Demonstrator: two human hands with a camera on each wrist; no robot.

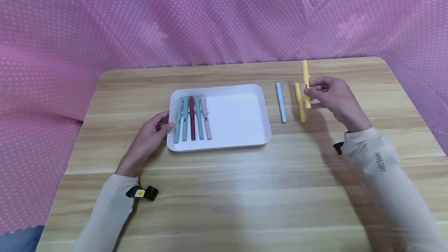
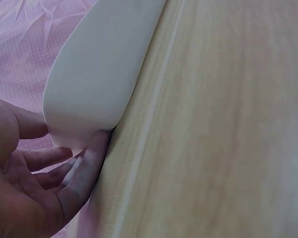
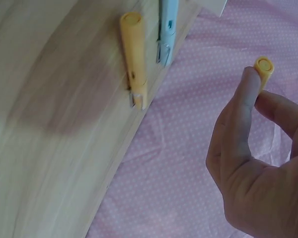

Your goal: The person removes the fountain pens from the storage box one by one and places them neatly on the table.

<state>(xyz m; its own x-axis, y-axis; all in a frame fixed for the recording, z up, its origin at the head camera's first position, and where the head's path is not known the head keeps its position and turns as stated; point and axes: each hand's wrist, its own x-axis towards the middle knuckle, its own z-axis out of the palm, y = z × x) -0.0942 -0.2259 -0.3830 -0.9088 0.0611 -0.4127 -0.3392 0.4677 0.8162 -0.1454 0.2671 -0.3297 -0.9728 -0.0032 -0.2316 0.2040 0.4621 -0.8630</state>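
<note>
My right hand [image 1: 332, 95] pinches a yellow pen [image 1: 306, 77] between thumb and fingers, raised above the table; its round end [image 3: 263, 64] faces the right wrist camera. A second yellow pen [image 1: 299, 103] lies on the table just left of it, with a light blue pen [image 1: 281, 103] farther left. My left hand [image 1: 151, 135] grips the left side of a white tray [image 1: 241, 143], thumb at the rim and fingers against the outer wall [image 2: 97, 74]. Inside the tray, at its left, several capped pens lie side by side: grey-green ones [image 1: 178, 121], a dark red one [image 1: 192, 119] and a pale pink one [image 1: 206, 119].
The tray stands on a wood-grain table [image 1: 224, 201] with rounded back corners. A pink dotted cloth [image 1: 217, 18] hangs behind the table and along its sides. Black straps [image 1: 141, 193] show at both wrists.
</note>
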